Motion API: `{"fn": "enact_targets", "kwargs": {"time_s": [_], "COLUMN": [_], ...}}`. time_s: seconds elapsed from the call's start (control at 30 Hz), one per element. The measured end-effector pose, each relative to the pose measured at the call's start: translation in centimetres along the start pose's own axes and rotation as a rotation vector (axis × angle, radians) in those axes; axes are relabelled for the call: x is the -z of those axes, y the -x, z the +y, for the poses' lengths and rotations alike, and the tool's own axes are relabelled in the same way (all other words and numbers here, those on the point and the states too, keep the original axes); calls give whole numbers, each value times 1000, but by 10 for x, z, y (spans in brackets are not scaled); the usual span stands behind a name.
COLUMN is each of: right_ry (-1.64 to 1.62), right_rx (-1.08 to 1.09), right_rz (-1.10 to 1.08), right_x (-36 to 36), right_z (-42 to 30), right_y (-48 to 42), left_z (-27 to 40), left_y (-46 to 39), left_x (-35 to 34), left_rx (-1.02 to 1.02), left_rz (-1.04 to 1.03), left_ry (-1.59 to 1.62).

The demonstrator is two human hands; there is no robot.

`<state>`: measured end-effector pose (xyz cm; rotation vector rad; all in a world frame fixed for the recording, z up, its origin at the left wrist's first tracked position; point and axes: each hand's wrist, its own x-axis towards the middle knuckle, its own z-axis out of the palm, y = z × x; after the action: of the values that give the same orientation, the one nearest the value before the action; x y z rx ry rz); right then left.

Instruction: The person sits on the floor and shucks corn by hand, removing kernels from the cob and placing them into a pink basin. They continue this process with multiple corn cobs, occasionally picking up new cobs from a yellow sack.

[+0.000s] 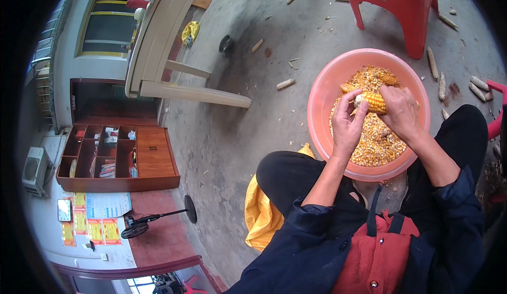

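Both my hands hold one partly stripped ear of dried corn [372, 102] over a wide pink plastic basin [320, 107]. My left hand [347, 121] grips its pale bare end between thumb and fingers. At the other end, my right hand [402, 109] closes around the yellow kernels, hiding that tip. Below them, loose corn kernels [374, 147] cover the bottom of the basin. Another ear of corn [386, 79] lies on the kernels toward the far side, and part of one more [347, 88] shows behind my left fingers.
A red plastic stool [396, 0] stands beyond the basin. Bare corncobs [432, 63] litter the concrete floor. To the left are a yellow woven sack [259, 214], a pale table leg [198, 92], a small dark bowl [226, 43], a standing fan [158, 216] and a wooden cabinet [156, 151].
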<state>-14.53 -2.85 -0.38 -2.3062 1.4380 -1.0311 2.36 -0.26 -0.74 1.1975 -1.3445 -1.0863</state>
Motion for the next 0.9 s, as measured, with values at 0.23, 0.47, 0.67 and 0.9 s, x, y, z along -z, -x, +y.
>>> {"fn": "enact_targets", "kwargs": {"time_s": [0.23, 0.47, 0.67, 0.9], "right_ry": [217, 338, 355, 391], "right_rx": [133, 189, 209, 256], "right_rz": [77, 98, 72, 27], "right_x": [-4, -3, -6, -8], "right_z": [8, 8, 12, 10], "right_y": [-3, -5, -2, 2], "left_z": [-5, -6, 6, -10], "left_y": [0, 0, 0, 2], "left_x": [8, 6, 5, 6], "left_rx": [92, 74, 75, 89], "left_rz": [-1, 32, -21, -7], "left_ry": [67, 8, -167, -254]}}
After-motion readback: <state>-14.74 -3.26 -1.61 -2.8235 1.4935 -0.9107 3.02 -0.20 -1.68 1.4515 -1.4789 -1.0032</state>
